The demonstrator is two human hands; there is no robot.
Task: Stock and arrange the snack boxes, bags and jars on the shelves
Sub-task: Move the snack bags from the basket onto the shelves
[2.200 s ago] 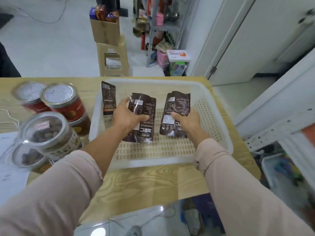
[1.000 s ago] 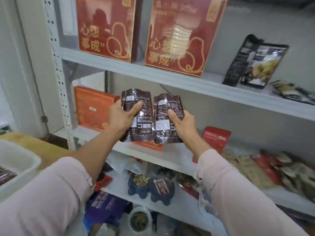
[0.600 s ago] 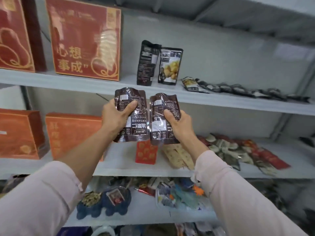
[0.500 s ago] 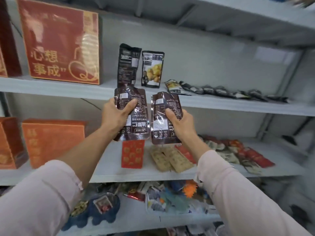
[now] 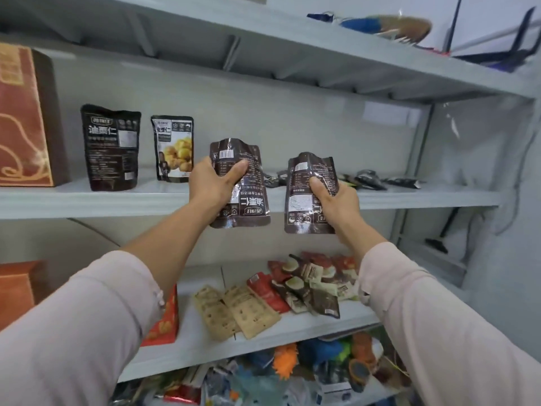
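My left hand (image 5: pixel 212 186) grips a dark brown snack bag (image 5: pixel 248 200) held upside down, in front of the grey middle shelf (image 5: pixel 87 199). My right hand (image 5: pixel 335 203) grips a second dark brown snack bag (image 5: pixel 304 206) a little lower and to the right. On that shelf two bags stand upright: a dark one (image 5: pixel 110 146) and one with a yellow picture (image 5: pixel 173 148). Small dark packets (image 5: pixel 371 180) lie flat behind my right hand.
A large red gift box (image 5: pixel 23 118) stands at the shelf's left end. The shelf below holds tan packets (image 5: pixel 234 310), red and brown packets (image 5: pixel 307 282), a red box (image 5: pixel 165 323) and an orange box (image 5: pixel 14 288). Mixed goods fill the lowest shelf. A wall closes the right side.
I lifted both bags from the white basket on the table and turned to the shelves. The bags have risen to the middle shelf and my hands have spread apart.
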